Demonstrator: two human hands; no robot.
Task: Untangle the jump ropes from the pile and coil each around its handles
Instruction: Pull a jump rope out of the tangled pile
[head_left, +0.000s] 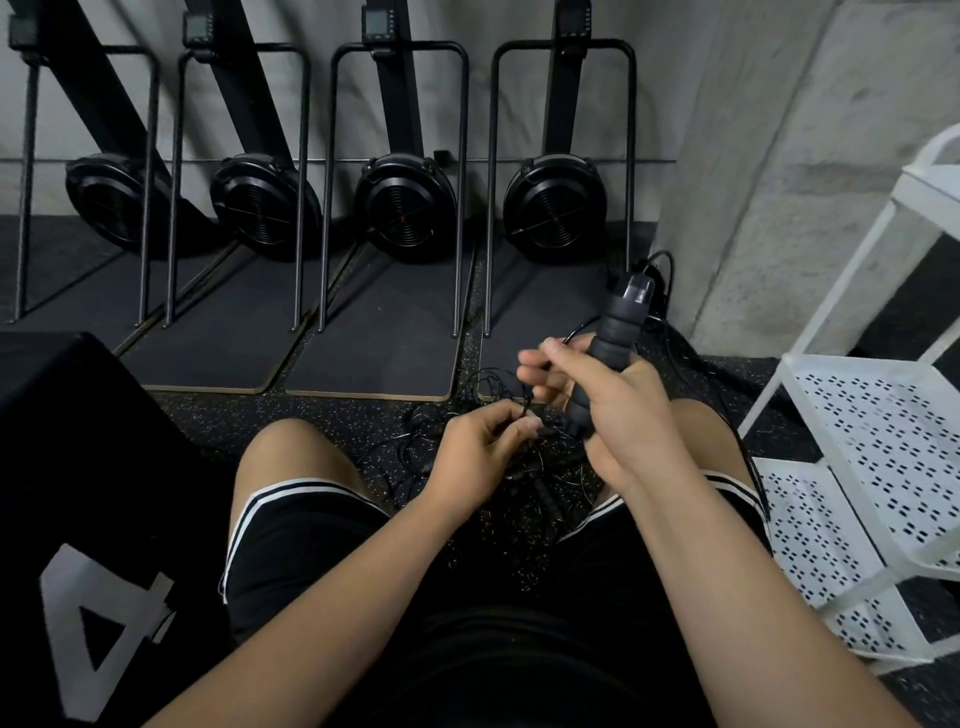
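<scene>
Jump ropes pile (498, 457) sits on the floor (311, 415) between our knees, mostly under both hands. Our left hand (480, 457) pinches a thin cord (527, 405) just above the tangle. Our right hand (597, 400) is wrapped around a black handle (610, 338), long axis near upright, top tipped away and right.

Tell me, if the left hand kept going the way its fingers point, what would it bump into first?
Probably the right hand, which grips a black handle just up and right of the left hand and its thin cord. Depth is hard to judge, so it might slip underneath.
</scene>
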